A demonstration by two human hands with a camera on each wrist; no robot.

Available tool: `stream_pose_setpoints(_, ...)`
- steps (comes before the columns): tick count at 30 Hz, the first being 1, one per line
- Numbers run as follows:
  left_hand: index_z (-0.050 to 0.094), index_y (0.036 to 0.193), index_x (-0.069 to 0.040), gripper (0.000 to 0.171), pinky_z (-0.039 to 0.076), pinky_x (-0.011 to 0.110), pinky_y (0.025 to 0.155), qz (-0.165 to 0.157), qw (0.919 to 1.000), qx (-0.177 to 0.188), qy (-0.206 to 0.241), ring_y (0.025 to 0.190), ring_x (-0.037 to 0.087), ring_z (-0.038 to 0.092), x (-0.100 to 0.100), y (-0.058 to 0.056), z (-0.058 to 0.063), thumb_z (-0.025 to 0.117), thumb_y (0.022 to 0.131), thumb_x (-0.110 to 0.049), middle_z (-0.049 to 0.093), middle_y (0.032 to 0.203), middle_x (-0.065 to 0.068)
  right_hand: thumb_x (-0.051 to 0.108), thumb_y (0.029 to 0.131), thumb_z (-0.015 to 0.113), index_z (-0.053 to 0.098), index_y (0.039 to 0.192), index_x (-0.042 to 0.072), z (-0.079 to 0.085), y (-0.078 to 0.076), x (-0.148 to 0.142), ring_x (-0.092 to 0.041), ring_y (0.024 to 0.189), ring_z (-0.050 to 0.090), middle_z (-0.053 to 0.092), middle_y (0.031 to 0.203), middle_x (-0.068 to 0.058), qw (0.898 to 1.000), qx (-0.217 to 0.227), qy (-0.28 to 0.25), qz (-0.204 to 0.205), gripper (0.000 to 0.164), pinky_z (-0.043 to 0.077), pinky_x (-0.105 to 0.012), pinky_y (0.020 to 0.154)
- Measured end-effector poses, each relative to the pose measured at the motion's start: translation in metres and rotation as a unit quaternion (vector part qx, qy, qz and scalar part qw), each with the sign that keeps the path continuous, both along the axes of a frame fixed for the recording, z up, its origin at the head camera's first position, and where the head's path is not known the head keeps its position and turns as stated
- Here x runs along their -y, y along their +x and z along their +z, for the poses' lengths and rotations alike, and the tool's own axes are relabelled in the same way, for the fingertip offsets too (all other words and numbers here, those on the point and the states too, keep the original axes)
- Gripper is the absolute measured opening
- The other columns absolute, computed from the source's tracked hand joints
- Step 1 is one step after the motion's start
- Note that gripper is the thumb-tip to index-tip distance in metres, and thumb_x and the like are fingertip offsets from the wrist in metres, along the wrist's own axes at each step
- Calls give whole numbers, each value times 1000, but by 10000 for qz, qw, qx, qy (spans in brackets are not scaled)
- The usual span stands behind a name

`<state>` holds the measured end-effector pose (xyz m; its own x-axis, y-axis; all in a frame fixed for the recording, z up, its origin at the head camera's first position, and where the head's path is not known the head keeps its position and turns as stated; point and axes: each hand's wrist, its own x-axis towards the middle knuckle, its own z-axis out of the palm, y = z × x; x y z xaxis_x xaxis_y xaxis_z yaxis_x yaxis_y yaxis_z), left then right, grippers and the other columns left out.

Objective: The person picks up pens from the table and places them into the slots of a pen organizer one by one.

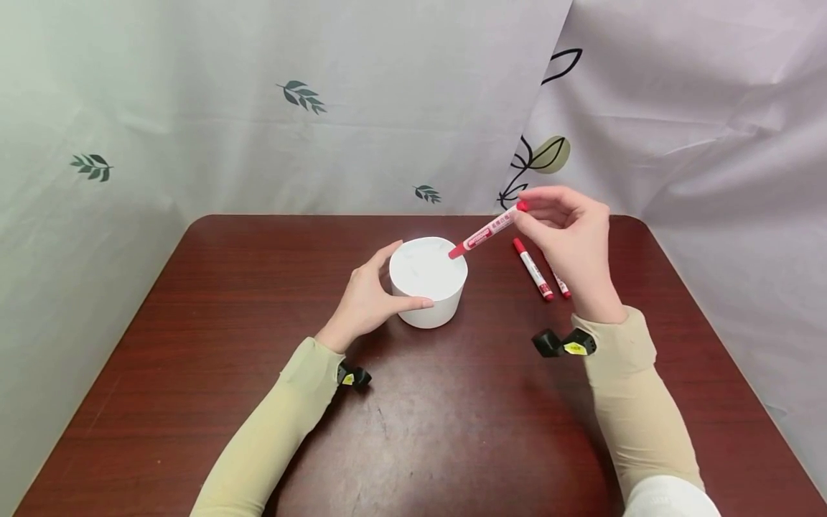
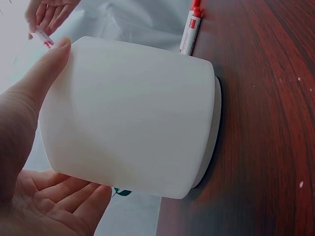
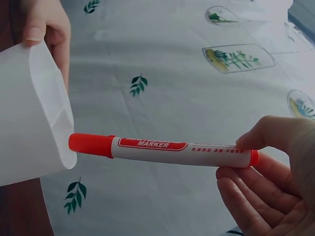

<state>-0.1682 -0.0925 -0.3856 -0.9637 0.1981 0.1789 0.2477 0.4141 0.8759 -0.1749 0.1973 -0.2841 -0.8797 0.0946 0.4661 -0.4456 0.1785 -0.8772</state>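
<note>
On the table stands a white round container (image 1: 428, 316) with an open top. My left hand (image 1: 370, 298) holds it from the left, thumb along the near rim and fingers round the far side. Between thumb and fingertips, my right hand (image 1: 571, 240) pinches a red-and-white marker (image 3: 162, 148) by its rear end. The marker slants down to the left, its red cap (image 1: 456, 251) right at the container's right rim. Two more red-and-white markers lie on the table under the right hand: one marker (image 1: 533, 269) in full view, the other (image 1: 563, 286) partly hidden by the hand.
The dark reddish-brown wooden table (image 1: 452, 431) has rounded far corners. A pale curtain (image 1: 362, 143) with leaf prints hangs behind it and along both sides. Small black cameras are strapped at both sleeve cuffs.
</note>
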Motion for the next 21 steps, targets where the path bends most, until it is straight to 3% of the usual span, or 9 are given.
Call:
stream_pose_setpoints(7, 43, 154, -13, 111, 46, 36, 105, 3, 10000, -18, 19, 127, 18, 56, 0, -1, 0, 98, 63, -44, 53, 146, -1, 10, 86, 83, 79, 107, 8, -9, -4, 10, -20, 80, 71, 74, 95, -7, 9979, 386, 477, 213, 22, 58, -25, 74)
stream_pose_setpoints(21, 43, 154, -14, 110, 47, 38, 105, 4, 10000, 17, -19, 127, 20, 57, 0, 0, 1, 98, 64, -44, 53, 146, -1, 18, 84, 87, 79, 103, 7, -38, -24, 24, -19, 80, 73, 76, 92, -3, 9884, 929, 1000, 668, 23, 58, -26, 72)
